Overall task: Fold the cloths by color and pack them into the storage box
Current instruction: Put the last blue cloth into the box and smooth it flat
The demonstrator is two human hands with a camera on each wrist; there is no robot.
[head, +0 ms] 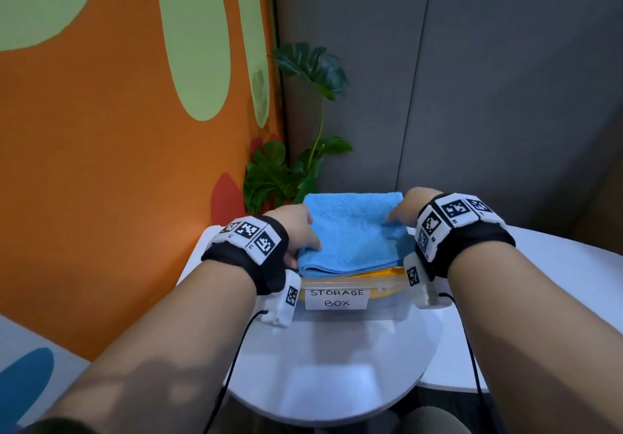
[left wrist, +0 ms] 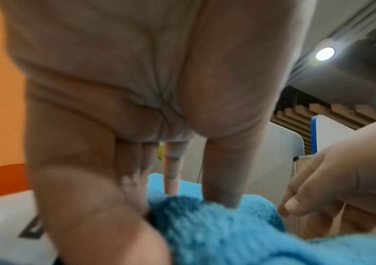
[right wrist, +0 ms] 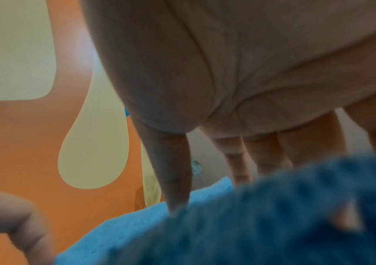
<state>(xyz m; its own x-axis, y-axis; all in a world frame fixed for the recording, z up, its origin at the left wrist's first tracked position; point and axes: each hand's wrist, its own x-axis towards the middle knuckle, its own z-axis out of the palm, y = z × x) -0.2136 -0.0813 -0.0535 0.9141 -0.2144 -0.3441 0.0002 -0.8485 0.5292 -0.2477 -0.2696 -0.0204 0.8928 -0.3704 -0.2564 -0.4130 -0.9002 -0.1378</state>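
Head view shows the folded blue cloth (head: 350, 231) lying on top of the storage box (head: 337, 302), which stands on the white counter (head: 337, 366), with yellow cloth (head: 381, 273) under it. Left hand (head: 296, 231) and right hand (head: 409, 211) each take one side edge, probably to keep the fold flat while it settles in. Both wrist views show the thumb on top and the fingers (left wrist: 171, 172) straight down the cloth's edge, apparently pinching it.

The folded blue cloth (head: 352, 231) covers the storage box (head: 337, 302) mouth, with the left hand (head: 298, 231) at its nine o'clock edge and the right hand (head: 409, 209) at three. White table (head: 330, 366) lies bare at six; a plant (head: 290, 170) crowds eleven.
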